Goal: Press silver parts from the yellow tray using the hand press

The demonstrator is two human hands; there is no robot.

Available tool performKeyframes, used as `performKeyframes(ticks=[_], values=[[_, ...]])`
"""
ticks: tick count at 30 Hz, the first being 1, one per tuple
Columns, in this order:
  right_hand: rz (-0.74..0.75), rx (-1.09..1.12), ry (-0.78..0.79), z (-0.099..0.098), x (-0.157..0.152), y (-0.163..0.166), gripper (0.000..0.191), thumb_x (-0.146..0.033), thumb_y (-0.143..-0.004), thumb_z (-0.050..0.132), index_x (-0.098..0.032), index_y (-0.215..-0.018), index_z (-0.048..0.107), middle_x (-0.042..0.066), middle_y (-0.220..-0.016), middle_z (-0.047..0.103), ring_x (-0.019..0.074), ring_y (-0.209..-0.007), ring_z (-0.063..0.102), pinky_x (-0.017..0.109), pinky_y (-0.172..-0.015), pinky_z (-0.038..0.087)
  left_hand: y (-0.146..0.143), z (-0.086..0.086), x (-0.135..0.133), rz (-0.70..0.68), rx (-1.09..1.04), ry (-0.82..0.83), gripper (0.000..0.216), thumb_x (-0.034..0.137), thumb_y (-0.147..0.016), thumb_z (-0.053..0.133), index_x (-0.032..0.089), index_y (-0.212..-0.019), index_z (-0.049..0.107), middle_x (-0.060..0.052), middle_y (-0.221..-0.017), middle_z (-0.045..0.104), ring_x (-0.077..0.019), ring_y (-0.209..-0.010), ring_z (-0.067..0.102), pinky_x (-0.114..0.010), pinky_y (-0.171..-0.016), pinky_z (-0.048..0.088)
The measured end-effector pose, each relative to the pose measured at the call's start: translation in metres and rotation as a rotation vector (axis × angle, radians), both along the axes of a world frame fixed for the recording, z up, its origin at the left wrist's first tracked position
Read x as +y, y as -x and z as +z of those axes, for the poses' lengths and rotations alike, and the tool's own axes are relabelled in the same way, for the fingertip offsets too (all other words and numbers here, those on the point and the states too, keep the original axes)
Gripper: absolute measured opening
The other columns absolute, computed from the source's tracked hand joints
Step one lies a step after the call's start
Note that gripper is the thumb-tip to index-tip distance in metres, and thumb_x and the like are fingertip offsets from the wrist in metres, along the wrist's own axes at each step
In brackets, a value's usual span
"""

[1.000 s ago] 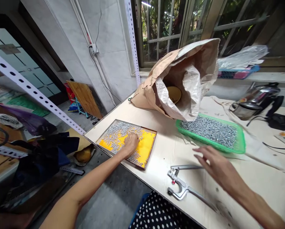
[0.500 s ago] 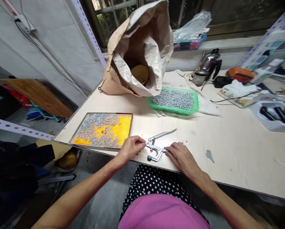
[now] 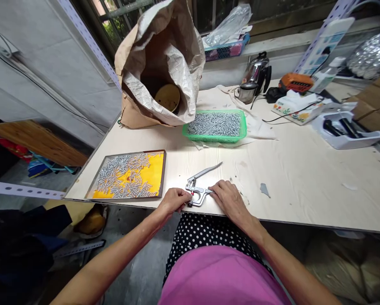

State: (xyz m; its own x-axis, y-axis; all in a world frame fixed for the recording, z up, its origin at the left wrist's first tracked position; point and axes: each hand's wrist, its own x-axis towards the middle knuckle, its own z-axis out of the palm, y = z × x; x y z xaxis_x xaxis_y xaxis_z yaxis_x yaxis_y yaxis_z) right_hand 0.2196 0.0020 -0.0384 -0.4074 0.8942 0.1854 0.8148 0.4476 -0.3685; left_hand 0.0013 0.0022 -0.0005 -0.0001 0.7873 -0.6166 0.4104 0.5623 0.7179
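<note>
Silver hand pliers (image 3: 200, 186) lie near the front edge of the pale wooden table (image 3: 304, 169). My right hand (image 3: 228, 198) rests on their lower handle, fingers curled over it. My left hand (image 3: 174, 199) is pinched at the pliers' jaw; what the fingertips hold is too small to make out. To the left lies a yellow-bottomed tray (image 3: 128, 175) scattered with several small silver metal pieces. A green basket (image 3: 215, 126) full of the same pieces stands behind the pliers.
A big open brown paper sack (image 3: 159, 63) with a round yellow object inside stands at the back left. A steel kettle (image 3: 255, 78), an orange device (image 3: 296, 82), cloths and a white holder (image 3: 347, 131) crowd the back right. Perforated metal posts stand at the left.
My left hand left the yellow tray and came to the pliers' jaw. My right hand came down onto the pliers' handle. The view swung right and down.
</note>
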Motion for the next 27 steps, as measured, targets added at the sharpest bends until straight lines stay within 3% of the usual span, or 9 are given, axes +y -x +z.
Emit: performKeyframes(ticks=[7, 20, 27], values=[[-0.012, -0.031, -0.046, -0.007, 0.001, 0.001, 0.014, -0.026, -0.095, 0.055, -0.02, -0.102, 0.065, 0.007, -0.097, 0.063, 0.0218, -0.089, 0.052, 0.034, -0.075, 0.035, -0.008, 0.01, 0.004, -0.028, 0.084, 0.025, 0.021, 0.032, -0.078, 0.065, 0.014, -0.067, 0.061, 0.007, -0.042, 0.047, -0.0063, -0.036, 0.036, -0.02, -0.038, 0.026], [-0.021, -0.069, -0.123, -0.012, 0.002, 0.002, 0.01, -0.027, -0.095, 0.056, -0.02, -0.095, 0.064, 0.005, -0.093, 0.062, 0.0205, -0.087, 0.05, 0.034, -0.074, 0.032, -0.004, 0.004, 0.006, -0.051, 0.05, 0.122, 0.021, 0.031, -0.078, 0.064, 0.015, -0.066, 0.059, 0.006, -0.039, 0.048, -0.0062, -0.034, 0.04, -0.018, -0.037, 0.024], [-0.011, -0.083, -0.093, -0.008, 0.002, 0.001, 0.01, -0.028, -0.094, 0.058, -0.02, -0.095, 0.064, 0.005, -0.095, 0.062, 0.0206, -0.089, 0.051, 0.034, -0.075, 0.033, -0.005, 0.007, 0.009, -0.113, 0.147, 0.093, 0.022, 0.033, -0.077, 0.066, 0.015, -0.066, 0.059, 0.007, -0.041, 0.049, -0.0063, -0.036, 0.043, -0.018, -0.039, 0.029]])
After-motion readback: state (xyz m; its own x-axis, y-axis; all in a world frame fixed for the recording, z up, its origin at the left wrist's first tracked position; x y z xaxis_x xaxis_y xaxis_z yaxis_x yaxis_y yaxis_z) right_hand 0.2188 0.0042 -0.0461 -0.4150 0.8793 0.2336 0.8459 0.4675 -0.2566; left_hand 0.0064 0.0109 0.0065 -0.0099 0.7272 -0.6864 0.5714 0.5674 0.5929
